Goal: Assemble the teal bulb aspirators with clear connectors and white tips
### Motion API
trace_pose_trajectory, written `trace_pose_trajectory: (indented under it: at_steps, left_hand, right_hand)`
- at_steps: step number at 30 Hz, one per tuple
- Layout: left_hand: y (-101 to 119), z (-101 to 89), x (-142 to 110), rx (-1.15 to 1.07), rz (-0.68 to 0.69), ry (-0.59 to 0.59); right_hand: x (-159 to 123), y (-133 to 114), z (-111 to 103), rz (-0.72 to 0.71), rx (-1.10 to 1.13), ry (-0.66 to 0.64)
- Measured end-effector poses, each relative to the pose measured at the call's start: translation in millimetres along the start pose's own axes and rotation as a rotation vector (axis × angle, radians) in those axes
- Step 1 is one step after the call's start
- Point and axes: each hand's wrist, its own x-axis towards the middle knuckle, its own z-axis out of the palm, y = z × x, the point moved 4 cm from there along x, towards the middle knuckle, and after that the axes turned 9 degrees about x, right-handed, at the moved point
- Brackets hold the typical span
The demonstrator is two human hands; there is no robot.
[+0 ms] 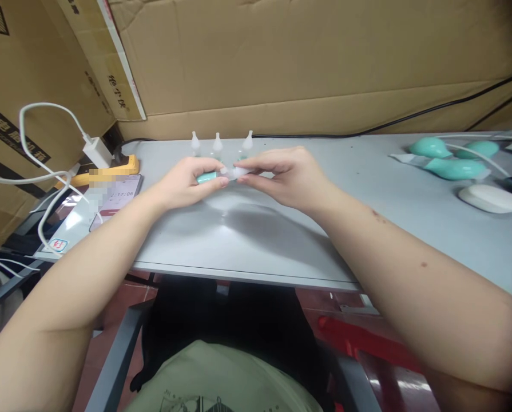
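Observation:
My left hand [186, 184] is closed round a small teal piece [207, 177], held just above the grey table [256, 240]. My right hand [281, 176] pinches a small translucent white tip [235, 171] against the end of that teal piece. The two hands meet at the table's middle. Just behind them stand three upright white pointed tips [217, 143] in a row.
Several teal bulb-shaped parts [448, 160] and a white oval piece [491, 198] lie at the right. A phone [118, 200], a white charger plug [96, 150] with cables and a yellow power strip sit at the left. Cardboard boxes [281, 63] wall the back.

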Motion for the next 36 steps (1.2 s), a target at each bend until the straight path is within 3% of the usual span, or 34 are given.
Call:
trace_pose_trajectory:
  at_steps: [10, 16, 21, 27, 30, 36]
  left_hand:
    - [3.3, 1.7, 0.0, -0.071, -0.028, -0.046]
    - [3.4, 1.0, 0.3, -0.047, -0.027, -0.059]
    - [3.4, 2.2, 0.3, -0.057, -0.035, -0.073]
    - [2.0, 3.9, 0.6, -0.125, -0.060, -0.109]
    - [1.7, 4.2, 0.6, -0.155, -0.071, -0.126]
    - [5.1, 2.4, 0.6, -0.109, -0.050, -0.074]
  right_hand:
    - [-0.6, -2.3, -1.6, -0.083, -0.164, -0.079]
    - [-1.3, -2.5, -1.3, -0.201, -0.187, -0.089]
    - [-2.5, 1.4, -3.3, -0.126, -0.240, -0.122]
    - [-3.5, -3.1, -3.8, -0.221, -0.198, -0.127]
    - [-3.7, -0.7, -3.7, -0.181, -0.210, -0.136]
    - [-3.7, 0.3, -2.5, -0.174, -0.211, -0.123]
